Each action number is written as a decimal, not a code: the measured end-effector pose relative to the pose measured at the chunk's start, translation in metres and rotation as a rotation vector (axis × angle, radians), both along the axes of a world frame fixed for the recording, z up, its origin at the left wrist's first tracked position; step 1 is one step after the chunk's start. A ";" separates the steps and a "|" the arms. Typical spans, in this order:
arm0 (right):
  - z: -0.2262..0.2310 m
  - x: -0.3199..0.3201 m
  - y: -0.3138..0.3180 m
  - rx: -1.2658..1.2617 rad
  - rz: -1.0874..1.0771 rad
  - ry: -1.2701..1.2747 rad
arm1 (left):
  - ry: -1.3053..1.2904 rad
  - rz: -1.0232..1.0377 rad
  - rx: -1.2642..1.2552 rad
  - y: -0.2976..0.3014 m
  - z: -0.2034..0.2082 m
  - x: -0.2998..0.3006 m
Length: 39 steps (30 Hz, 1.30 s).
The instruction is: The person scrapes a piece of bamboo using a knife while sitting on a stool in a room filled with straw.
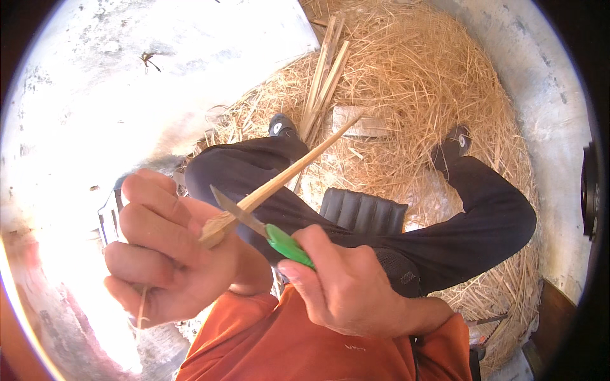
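While the stick overlaps straw, slats lie beyond.

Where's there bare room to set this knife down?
Best bet: the pale surface, between the small dark scrap and the straw; glare hides detail, and I can't tell whether it's level. Crowded: the straw around the shoes, where wood strips lie, and between the left hand and right hand, where knife and stick cross.

One knife, one pointed stick, two shoes show
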State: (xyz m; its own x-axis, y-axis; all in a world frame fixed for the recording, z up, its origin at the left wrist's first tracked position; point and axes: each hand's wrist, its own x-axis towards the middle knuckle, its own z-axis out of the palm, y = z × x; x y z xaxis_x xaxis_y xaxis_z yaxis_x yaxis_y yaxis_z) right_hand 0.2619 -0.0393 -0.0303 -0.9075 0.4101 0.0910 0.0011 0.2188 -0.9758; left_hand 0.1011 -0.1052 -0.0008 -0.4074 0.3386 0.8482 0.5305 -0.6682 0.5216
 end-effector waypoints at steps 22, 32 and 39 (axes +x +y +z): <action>-0.013 -0.007 -0.021 0.284 -0.202 -0.074 | 0.013 0.069 0.063 -0.004 -0.004 0.017; -0.032 0.005 -0.009 0.157 -0.231 -0.151 | 0.028 0.139 0.041 0.013 0.005 0.033; -0.081 -0.005 0.013 0.125 -0.285 -0.271 | 0.029 0.367 0.054 0.012 0.004 0.027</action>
